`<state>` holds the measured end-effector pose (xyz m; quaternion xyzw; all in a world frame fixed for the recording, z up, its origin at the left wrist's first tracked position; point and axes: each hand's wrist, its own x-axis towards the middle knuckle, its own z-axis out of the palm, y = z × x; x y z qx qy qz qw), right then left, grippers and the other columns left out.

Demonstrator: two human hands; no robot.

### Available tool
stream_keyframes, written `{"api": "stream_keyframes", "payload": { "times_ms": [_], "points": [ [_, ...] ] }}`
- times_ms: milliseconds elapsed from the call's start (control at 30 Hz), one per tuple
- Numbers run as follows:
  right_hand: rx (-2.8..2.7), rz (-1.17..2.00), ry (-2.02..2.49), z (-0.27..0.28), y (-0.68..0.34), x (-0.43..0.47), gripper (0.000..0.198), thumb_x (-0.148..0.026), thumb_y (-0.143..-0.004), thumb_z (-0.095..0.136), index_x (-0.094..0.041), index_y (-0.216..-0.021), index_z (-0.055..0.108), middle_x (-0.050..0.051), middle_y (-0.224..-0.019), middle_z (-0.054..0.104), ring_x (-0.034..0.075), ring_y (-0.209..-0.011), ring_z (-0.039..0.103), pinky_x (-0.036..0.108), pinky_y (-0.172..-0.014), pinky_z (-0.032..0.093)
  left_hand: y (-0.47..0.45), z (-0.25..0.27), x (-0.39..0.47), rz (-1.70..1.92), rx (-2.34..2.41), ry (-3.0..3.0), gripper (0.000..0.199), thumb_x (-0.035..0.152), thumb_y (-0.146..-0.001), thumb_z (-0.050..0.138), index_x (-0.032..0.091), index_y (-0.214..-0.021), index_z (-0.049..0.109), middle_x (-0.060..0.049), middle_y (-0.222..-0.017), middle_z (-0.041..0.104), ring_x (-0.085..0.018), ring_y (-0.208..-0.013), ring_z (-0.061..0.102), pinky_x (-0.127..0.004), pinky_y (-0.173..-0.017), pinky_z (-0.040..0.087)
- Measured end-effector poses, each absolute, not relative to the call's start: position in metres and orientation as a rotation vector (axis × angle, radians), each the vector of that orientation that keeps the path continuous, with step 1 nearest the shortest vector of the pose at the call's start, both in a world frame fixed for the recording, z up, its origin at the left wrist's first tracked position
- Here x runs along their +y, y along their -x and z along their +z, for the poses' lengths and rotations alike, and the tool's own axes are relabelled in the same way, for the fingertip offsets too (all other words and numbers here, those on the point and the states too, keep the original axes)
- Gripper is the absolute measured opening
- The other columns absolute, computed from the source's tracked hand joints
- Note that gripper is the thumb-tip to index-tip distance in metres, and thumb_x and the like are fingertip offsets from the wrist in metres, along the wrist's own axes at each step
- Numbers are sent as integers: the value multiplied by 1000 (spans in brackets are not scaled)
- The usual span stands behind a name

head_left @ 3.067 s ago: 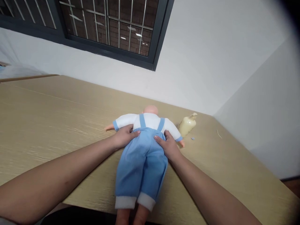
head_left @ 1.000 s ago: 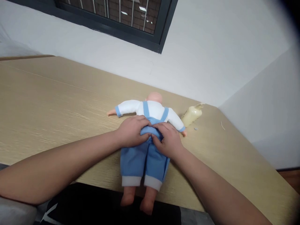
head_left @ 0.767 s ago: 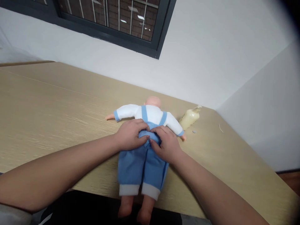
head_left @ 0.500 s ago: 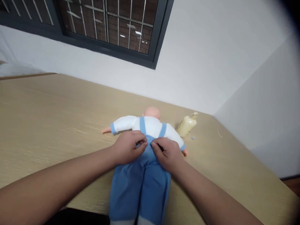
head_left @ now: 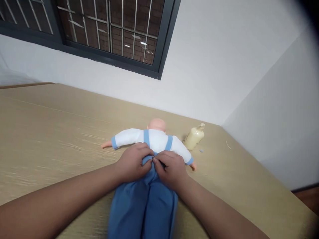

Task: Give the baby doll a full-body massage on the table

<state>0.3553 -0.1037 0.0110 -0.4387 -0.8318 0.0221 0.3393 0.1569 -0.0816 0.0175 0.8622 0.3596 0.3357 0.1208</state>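
Note:
A baby doll (head_left: 157,137) lies with the back of its bald head and its back turned up, arms spread out to both sides. It wears a white top and blue overalls (head_left: 129,209) with two straps. At the back of the waist, my left hand (head_left: 134,162) is closed in a pinch on the overalls' cloth. My right hand (head_left: 171,168) pinches the same cloth just beside it, the fingertips of both hands almost meeting. The pinched bit itself is mostly hidden by my fingers.
A cream pump bottle (head_left: 194,137) stands near the doll's right-side arm, with a small blue piece (head_left: 201,151) by it. A thin pale strip (head_left: 228,144) lies farther right on the wooden table (head_left: 62,132). Behind rise a white wall and a barred window (head_left: 109,33).
My hands have come closer together at the overalls' waist, the right moving toward the left. The whole view has shifted slightly, so the doll and bottle appear lower and farther left.

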Motion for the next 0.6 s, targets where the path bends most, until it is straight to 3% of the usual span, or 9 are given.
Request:
{"api": "stream_keyframes", "payload": {
  "times_ms": [133, 367, 467, 600],
  "points": [
    [-2163, 115, 1167, 13, -356, -102, 26, -29, -94, 54, -23, -73, 68, 2, -72, 70, 18, -71, 64, 30, -67, 44, -158, 25, -74, 961, 1049, -2459, 11, 20, -81, 61, 20, -82, 71, -3, -80, 67, -21, -79, 63, -34, -74, 47],
    [-2140, 83, 1039, 14, -355, -113, 23, -25, -90, 55, -23, -69, 65, 1, -68, 67, 15, -65, 60, 28, -62, 43, -154, 33, -81, 927, 993, -2464, 15, 21, -86, 57, 21, -74, 67, 0, -71, 65, -16, -67, 60, -29, -64, 43],
    [-2101, 129, 942, 16, -360, -114, 21, -24, -91, 55, -23, -74, 67, 2, -71, 68, 15, -67, 61, 28, -64, 46, -152, 32, -86, 981, 1000, -2535, 17, 23, -90, 55, 20, -77, 65, -1, -74, 63, -17, -72, 60, -31, -66, 44],
    [-2000, 41, 835, 17, -366, -110, 13, -21, -89, 57, -22, -91, 70, 4, -84, 71, 18, -79, 64, 32, -75, 51, -150, 30, -87, 1100, 1005, -2688, 15, 26, -91, 55, 19, -95, 67, -6, -88, 64, -24, -86, 59, -38, -77, 46]
  ]
}}
